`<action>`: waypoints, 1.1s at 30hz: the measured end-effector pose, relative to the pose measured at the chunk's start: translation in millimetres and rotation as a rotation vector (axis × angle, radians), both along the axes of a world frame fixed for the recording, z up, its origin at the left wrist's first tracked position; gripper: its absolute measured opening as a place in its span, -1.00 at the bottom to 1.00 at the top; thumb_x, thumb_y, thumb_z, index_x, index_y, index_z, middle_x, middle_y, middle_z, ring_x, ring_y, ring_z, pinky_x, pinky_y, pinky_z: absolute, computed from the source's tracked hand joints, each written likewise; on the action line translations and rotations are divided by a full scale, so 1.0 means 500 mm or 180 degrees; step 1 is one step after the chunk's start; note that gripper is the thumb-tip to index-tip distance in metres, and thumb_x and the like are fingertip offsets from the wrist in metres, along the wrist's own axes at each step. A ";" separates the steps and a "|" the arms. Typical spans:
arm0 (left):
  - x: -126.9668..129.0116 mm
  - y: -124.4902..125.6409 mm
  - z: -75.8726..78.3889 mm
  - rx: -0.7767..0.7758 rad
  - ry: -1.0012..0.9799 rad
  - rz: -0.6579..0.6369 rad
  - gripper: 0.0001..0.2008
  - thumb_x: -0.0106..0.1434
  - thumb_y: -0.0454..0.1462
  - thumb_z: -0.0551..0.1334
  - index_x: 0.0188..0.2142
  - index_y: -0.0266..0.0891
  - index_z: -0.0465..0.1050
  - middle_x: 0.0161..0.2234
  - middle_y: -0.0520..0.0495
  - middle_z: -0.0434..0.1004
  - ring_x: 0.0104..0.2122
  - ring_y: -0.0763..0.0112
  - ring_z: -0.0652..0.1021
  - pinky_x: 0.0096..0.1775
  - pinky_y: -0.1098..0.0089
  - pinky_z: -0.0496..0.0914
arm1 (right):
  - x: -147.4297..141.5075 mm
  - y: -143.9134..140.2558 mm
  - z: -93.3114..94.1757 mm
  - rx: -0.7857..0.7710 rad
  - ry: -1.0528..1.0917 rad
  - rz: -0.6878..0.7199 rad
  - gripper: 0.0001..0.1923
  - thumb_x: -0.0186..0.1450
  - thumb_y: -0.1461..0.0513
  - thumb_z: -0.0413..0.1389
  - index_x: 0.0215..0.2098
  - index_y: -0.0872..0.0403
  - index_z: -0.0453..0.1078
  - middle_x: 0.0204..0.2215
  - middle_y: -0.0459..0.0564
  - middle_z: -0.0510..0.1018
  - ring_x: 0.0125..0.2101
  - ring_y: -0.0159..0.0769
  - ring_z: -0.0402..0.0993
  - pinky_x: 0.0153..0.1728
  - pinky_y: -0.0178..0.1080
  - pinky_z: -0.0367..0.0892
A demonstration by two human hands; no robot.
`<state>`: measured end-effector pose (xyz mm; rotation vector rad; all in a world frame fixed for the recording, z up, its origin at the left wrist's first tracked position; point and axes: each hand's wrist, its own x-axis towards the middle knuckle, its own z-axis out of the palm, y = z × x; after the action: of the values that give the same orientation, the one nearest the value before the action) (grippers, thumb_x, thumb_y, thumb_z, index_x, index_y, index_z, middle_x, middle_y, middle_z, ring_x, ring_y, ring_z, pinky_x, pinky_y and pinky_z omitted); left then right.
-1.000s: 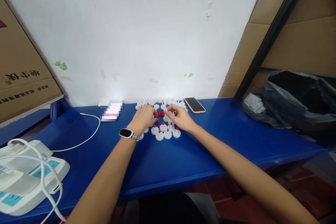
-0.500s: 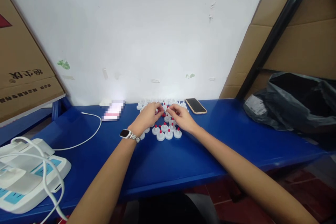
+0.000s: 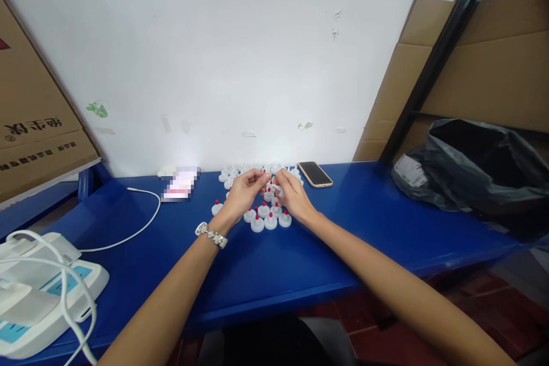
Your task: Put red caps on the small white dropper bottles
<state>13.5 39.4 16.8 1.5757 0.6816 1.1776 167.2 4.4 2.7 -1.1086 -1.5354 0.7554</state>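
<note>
My left hand (image 3: 245,193) is pinched at thumb and forefinger, with a speck of red showing at the fingertips, apparently a small red cap. Facing it, almost touching, my right hand (image 3: 294,194) has its fingers closed round a white nozzle cap (image 3: 278,190), held tilted; part of it is hidden. Below the hands, several white nozzle caps with red tips (image 3: 270,221) stand upright on the blue table (image 3: 257,274). Behind them are more white nozzle caps (image 3: 225,175), which look untipped. One red-tipped cap (image 3: 217,207) stands left of my left wrist.
A phone (image 3: 315,174) lies behind my right hand. To the left are a blurred-out pink and white item (image 3: 180,185), a white cable (image 3: 146,243) and a power strip (image 3: 92,280). A dark plastic bag (image 3: 454,166) sits at right, by cardboard (image 3: 394,80). A white wall borders the back.
My hands have drawn slightly nearer each other and the left wrist has turned. The white nozzle cap in my right hand now shows tilted. The whole view has shifted a little.
</note>
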 end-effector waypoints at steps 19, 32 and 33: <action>-0.002 -0.018 0.008 -0.0246 -0.0149 -0.0634 -0.74 0.12 -0.13 0.43 -0.36 -0.31 0.57 -0.49 -0.02 0.58 -0.48 0.49 0.53 -0.32 0.41 0.43 | -0.017 -0.020 0.017 0.0207 0.0851 -0.0073 -0.66 0.40 -0.07 -0.11 -0.35 -0.02 0.13 -0.50 -0.16 0.22 -0.53 -0.38 0.20 -0.56 -0.32 0.16; -0.031 0.002 0.034 -0.0109 -0.0057 -0.0225 -0.69 0.11 -0.10 0.42 -0.27 -0.30 0.58 -0.43 -0.07 0.61 -0.42 0.39 0.57 -0.25 0.33 0.47 | -0.022 -0.006 0.044 -0.0121 0.0432 0.0554 -0.62 0.30 -0.14 0.03 -0.22 -0.06 0.12 -0.55 -0.22 0.32 -0.62 -0.41 0.25 -0.63 -0.34 0.15; -0.038 0.007 0.035 -0.0088 -0.0084 -0.0163 -0.68 0.13 -0.09 0.41 -0.24 -0.29 0.57 -0.41 -0.08 0.62 -0.41 0.39 0.57 -0.24 0.33 0.47 | -0.018 0.000 0.046 -0.0143 0.0430 0.0642 -0.61 0.29 -0.14 0.05 -0.22 -0.05 0.14 -0.54 -0.21 0.34 -0.60 -0.39 0.29 -0.63 -0.34 0.17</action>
<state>-5.4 42.9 34.4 1.5433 0.6343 1.1447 158.3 4.5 25.5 -0.9239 -1.5357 0.9861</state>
